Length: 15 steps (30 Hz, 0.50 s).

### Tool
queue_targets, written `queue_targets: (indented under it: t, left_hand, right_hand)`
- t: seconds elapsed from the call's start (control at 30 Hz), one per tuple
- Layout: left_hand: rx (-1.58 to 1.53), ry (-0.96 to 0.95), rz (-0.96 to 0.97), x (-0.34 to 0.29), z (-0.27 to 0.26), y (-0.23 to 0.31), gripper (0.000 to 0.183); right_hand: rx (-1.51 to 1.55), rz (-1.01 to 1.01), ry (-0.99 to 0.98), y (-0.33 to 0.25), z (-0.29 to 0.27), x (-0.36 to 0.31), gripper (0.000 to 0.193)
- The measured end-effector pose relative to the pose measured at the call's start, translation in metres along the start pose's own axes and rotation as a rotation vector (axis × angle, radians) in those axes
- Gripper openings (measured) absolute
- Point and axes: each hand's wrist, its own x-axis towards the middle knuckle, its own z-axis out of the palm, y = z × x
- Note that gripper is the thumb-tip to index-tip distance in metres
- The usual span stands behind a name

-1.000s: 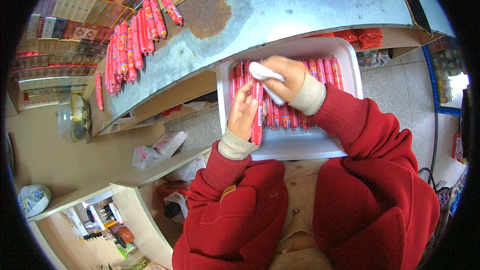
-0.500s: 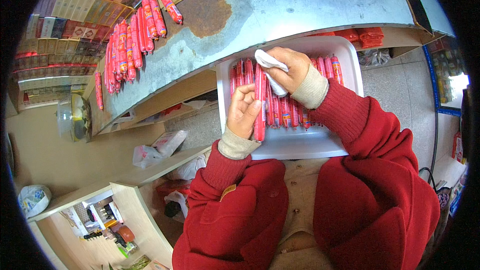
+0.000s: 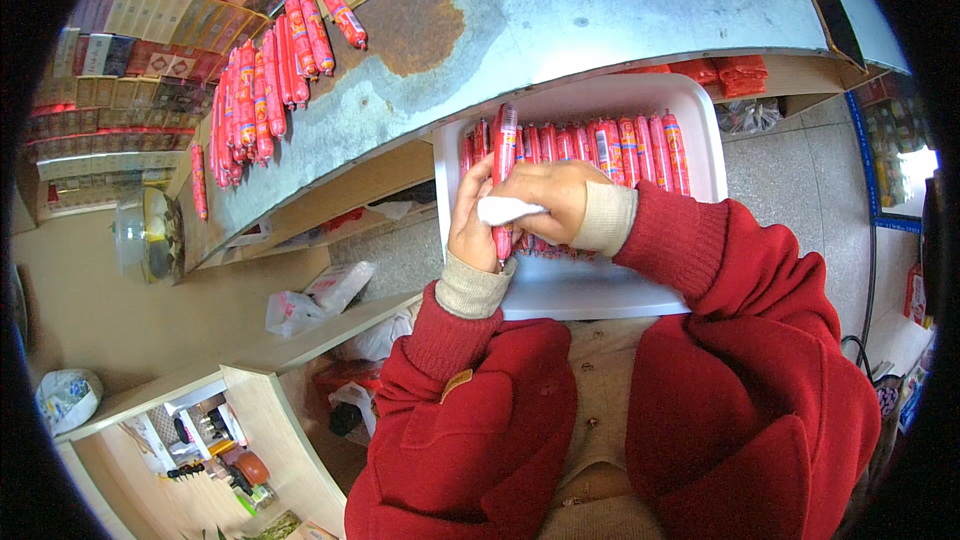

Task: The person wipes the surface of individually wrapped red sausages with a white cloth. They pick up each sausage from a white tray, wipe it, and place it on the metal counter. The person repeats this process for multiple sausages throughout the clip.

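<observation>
A sausage in a shiny red wrapper (image 3: pixel 505 132) stands upright in the picture, held at the left part of a white plastic tub (image 3: pixel 709 125). My left hand (image 3: pixel 468 225) is closed round its lower part. Folded white cloth (image 3: pixel 510 210) lies across the sausage, gripped in my right hand (image 3: pixel 553 192), whose knuckles face up and hide much of the cloth. Rows of similar red sausages (image 3: pixel 645 148) lie side by side in the tub beneath my hands; my right hand and wrist cover some of them.
Beyond the tub runs a worn metal counter (image 3: pixel 590 5) with a rusty patch. More red sausages (image 3: pixel 245 105) lie on its left end. Shelves of small boxes (image 3: pixel 125 55) stand at far left. A wooden drawer (image 3: pixel 255 420) with small items is at lower left.
My right hand has moved down and left with the cloth, from the sausage's upper end to its lower part. The sausage has shifted slightly up and left in my left hand.
</observation>
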Motion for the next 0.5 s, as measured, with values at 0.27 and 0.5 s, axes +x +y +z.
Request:
queue_targets:
  t: [0.27, 0.5]
  left_hand:
    - [0.036, -0.161, -0.132, -0.004, 0.000, 0.003, 0.038]
    - [0.041, -0.041, -0.035, -0.001, 0.003, 0.000, 0.038]
  right_hand:
    - [-0.062, 0.154, 0.395, 0.014, -0.022, 0.010, 0.022]
    - [-0.009, -0.005, 0.001, -0.004, -0.008, 0.002, 0.028]
